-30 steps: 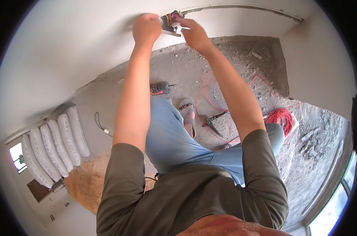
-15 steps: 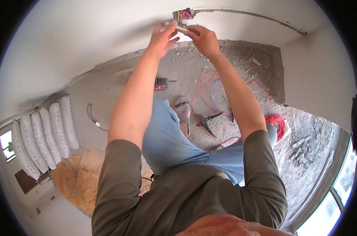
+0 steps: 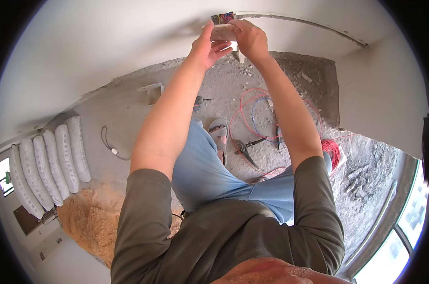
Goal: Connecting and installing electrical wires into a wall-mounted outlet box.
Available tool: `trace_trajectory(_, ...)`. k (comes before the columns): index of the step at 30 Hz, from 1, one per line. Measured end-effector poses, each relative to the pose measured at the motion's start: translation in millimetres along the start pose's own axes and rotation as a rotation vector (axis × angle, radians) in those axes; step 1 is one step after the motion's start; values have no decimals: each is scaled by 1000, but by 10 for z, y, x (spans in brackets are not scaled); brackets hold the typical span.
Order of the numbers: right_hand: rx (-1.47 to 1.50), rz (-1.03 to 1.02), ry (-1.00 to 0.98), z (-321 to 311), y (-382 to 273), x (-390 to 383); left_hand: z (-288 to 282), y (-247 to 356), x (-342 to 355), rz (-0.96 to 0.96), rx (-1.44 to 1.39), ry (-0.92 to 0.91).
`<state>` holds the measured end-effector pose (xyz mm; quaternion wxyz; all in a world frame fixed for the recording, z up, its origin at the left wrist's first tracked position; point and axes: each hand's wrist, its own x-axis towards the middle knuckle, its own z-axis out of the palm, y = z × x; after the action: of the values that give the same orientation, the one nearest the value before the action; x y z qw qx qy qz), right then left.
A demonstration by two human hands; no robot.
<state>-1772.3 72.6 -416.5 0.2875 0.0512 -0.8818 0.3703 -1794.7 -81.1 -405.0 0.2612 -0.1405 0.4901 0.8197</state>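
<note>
My left hand (image 3: 207, 48) and my right hand (image 3: 251, 39) hold a pale wall socket plate (image 3: 223, 33) between them at the wall. The left thumb lies on its left end, with the other fingers spread below it. My right fingers grip its right end. Right behind the plate is a wall box (image 3: 222, 18) with several coloured wires in it. The back of the plate and any wires joined to it are hidden. Below my right hand shows a narrow white piece (image 3: 242, 55); I cannot tell whether I hold it.
On the floor lie a power drill (image 3: 198, 102), partly behind my left arm, a white frame (image 3: 154, 94), pliers (image 3: 245, 152), loose red and blue wire (image 3: 253, 113) and a red wire coil (image 3: 331, 154). White sacks (image 3: 58, 161) and a sand heap (image 3: 89, 213) are at left.
My hands have shifted slightly right and the plate has turned, showing more of its face. The narrow white piece has come into sight below my right hand.
</note>
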Motion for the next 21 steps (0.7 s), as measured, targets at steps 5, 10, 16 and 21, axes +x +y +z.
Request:
trace_trajectory(5, 42, 222, -124, -66, 23, 153, 105, 32, 12, -4, -13, 30)
trace_trajectory(10, 120, 385, -191, -23, -38, -133, -53, 39, 29, -1, 43, 6)
trace_trajectory(16, 15, 347, -199, -15, -28, -69, 137, 90, -36, -20, 62, 94)
trace_trajectory(21, -347, 76, -287, 15, 144, 14, 208, 81, -2, -16, 89, 66)
